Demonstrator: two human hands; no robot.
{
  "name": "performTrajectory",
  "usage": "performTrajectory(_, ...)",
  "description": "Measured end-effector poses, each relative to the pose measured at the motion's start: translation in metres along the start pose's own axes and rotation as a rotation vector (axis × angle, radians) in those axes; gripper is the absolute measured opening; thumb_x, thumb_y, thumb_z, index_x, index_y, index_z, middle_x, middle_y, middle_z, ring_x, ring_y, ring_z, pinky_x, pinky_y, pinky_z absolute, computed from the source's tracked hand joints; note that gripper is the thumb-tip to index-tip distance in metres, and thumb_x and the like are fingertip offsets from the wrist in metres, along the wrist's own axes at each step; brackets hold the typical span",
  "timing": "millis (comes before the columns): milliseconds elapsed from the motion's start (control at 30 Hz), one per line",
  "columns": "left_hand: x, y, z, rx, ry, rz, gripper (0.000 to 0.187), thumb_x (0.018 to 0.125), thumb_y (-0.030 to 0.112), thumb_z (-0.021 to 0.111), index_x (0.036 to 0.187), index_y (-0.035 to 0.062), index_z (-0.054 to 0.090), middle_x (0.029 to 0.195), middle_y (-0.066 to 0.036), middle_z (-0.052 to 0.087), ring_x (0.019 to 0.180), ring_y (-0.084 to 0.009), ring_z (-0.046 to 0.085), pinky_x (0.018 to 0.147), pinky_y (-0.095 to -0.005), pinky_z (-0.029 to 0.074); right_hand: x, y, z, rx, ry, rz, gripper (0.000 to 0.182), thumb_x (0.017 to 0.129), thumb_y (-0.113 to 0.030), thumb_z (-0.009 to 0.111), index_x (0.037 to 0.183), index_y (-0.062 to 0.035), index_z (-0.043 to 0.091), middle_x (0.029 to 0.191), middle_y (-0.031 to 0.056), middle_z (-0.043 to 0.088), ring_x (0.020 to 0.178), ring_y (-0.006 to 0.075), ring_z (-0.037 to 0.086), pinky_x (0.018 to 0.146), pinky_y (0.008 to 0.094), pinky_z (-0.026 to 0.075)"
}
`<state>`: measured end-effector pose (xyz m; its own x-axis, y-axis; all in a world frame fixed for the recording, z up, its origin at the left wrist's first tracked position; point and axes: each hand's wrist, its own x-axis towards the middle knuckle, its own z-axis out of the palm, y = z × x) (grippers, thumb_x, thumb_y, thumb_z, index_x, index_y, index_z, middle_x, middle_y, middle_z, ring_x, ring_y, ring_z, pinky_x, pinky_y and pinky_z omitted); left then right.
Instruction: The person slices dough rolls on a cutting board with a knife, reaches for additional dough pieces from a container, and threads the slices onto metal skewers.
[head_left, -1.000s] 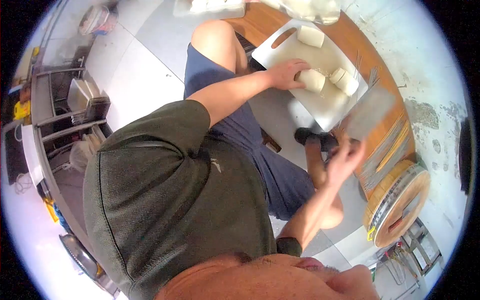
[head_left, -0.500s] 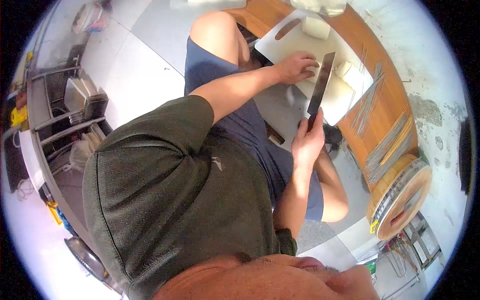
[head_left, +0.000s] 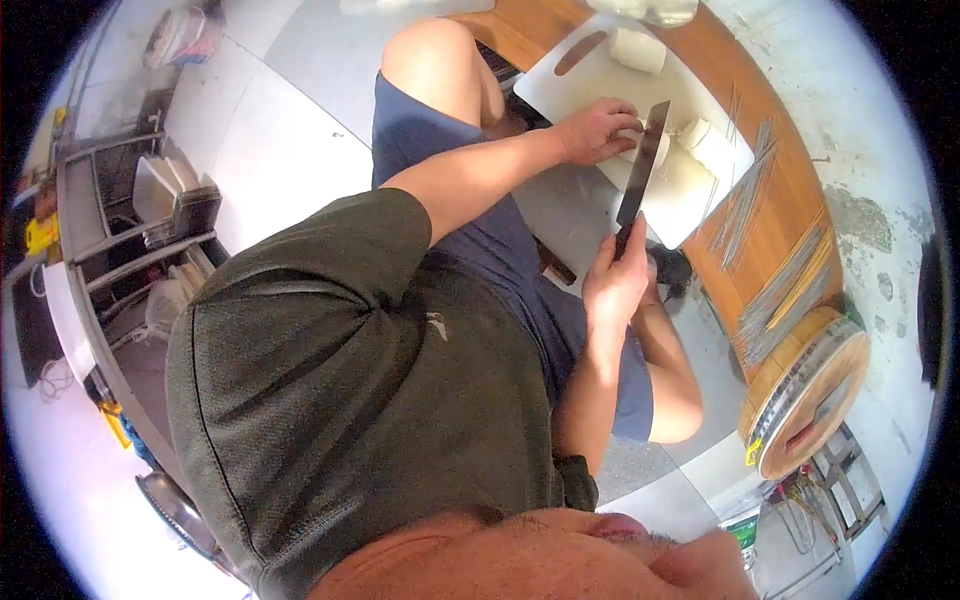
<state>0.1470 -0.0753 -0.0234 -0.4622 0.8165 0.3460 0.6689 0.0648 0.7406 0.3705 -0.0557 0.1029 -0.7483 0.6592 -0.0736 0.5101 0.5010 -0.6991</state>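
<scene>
My right hand (head_left: pixel 617 280) grips the dark handle of a knife (head_left: pixel 645 165), its long blade pointing away over a white cutting board (head_left: pixel 690 215). At the board's near left edge, my left hand (head_left: pixel 600 131) has its fingers bent against a pale piece (head_left: pixel 655 150) that is partly behind the blade. Right of the blade lies a white cylindrical chunk (head_left: pixel 706 146). Another white chunk (head_left: pixel 637 50) rests near the board's far end, beside the handle slot.
Thin metal skewers (head_left: pixel 745 200) lie on the wooden table (head_left: pixel 715 287), with more skewers (head_left: pixel 785 290) nearer the round wooden container (head_left: pixel 815 395). A metal rack (head_left: pixel 120 260) stands at the left. A pale wrapped item (head_left: pixel 670 10) sits beyond the board.
The view has shifted slightly. The fingers of my left hand have closed in towards the blade, and a pale piece now shows between them and the knife.
</scene>
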Motion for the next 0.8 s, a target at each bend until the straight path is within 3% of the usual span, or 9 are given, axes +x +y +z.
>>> performTrajectory(233, 0.001, 0.000, 0.001, -0.061, -0.040, -0.066, 0.035, 0.087, 0.016, 0.070, 0.120, 0.0079, 0.063, 0.131, -0.016, 0.054, 0.121, -0.0359, 0.054, 0.099, -0.0419, 0.048, -0.002, 0.004, 0.012, -0.009, 0.039, 0.002, 0.048, 0.093, -0.013, 0.058, 0.139, -0.0006, 0.048, 0.104, 0.0278, 0.064, 0.096, 0.0444, 0.063, 0.082, 0.0492, 0.051)
performTrajectory(333, 0.003, -0.001, 0.002, -0.024, 0.067, 0.038, 0.030, 0.084, 0.016, 0.071, 0.111, 0.0067, 0.065, 0.117, -0.015, 0.060, 0.109, -0.0351, 0.057, 0.092, -0.0424, 0.050, -0.003, 0.002, 0.014, -0.021, 0.035, 0.029, 0.049, 0.093, -0.014, 0.059, 0.139, -0.0025, 0.048, 0.103, 0.0268, 0.064, 0.095, 0.0439, 0.063, 0.081, 0.0496, 0.051)
performTrajectory(433, 0.002, -0.002, 0.001, -0.088, -0.011, -0.073, 0.032, 0.089, 0.016, 0.066, 0.120, 0.0066, 0.063, 0.126, -0.014, 0.058, 0.107, -0.0266, 0.060, 0.091, -0.0373, 0.051, -0.002, -0.002, 0.012, -0.009, 0.011, 0.068, 0.050, 0.093, -0.015, 0.059, 0.140, -0.0039, 0.048, 0.105, 0.0263, 0.064, 0.096, 0.0439, 0.063, 0.081, 0.0498, 0.051)
performTrajectory(500, 0.004, -0.001, 0.000, -0.187, 0.027, -0.193, 0.031, 0.091, 0.017, 0.064, 0.120, 0.0061, 0.063, 0.120, -0.014, 0.060, 0.101, -0.0228, 0.061, 0.088, -0.0351, 0.050, -0.003, -0.002, 0.011, 0.008, 0.010, 0.079, 0.050, 0.093, -0.015, 0.059, 0.140, -0.0037, 0.047, 0.107, 0.0263, 0.064, 0.096, 0.0439, 0.063, 0.082, 0.0496, 0.051)
performTrajectory(633, 0.010, 0.001, -0.007, -0.552, 0.245, -0.566, 0.028, 0.093, 0.019, 0.060, 0.117, 0.0052, 0.065, 0.110, -0.012, 0.064, 0.099, -0.0194, 0.062, 0.089, -0.0323, 0.049, -0.002, -0.003, 0.009, 0.029, 0.005, 0.096, 0.050, 0.093, -0.015, 0.058, 0.140, -0.0010, 0.047, 0.110, 0.0268, 0.064, 0.099, 0.0437, 0.062, 0.085, 0.0482, 0.050)
performTrajectory(733, 0.013, -0.018, -0.003, -0.454, 0.318, -0.436, 0.026, 0.094, 0.020, 0.058, 0.114, 0.0042, 0.066, 0.113, -0.012, 0.065, 0.102, -0.0195, 0.063, 0.091, -0.0325, 0.049, -0.002, -0.002, 0.008, 0.038, 0.008, 0.070, 0.049, 0.094, -0.015, 0.058, 0.139, 0.0011, 0.047, 0.109, 0.0270, 0.064, 0.099, 0.0431, 0.062, 0.086, 0.0472, 0.049)
performTrajectory(800, 0.010, -0.009, -0.007, -0.304, 0.218, -0.342, 0.025, 0.093, 0.018, 0.060, 0.112, 0.0045, 0.066, 0.115, -0.013, 0.064, 0.105, -0.0228, 0.063, 0.093, -0.0343, 0.049, -0.001, -0.003, 0.008, 0.037, 0.018, 0.056, 0.049, 0.094, -0.015, 0.058, 0.139, 0.0010, 0.047, 0.107, 0.0267, 0.064, 0.098, 0.0426, 0.062, 0.084, 0.0473, 0.049)
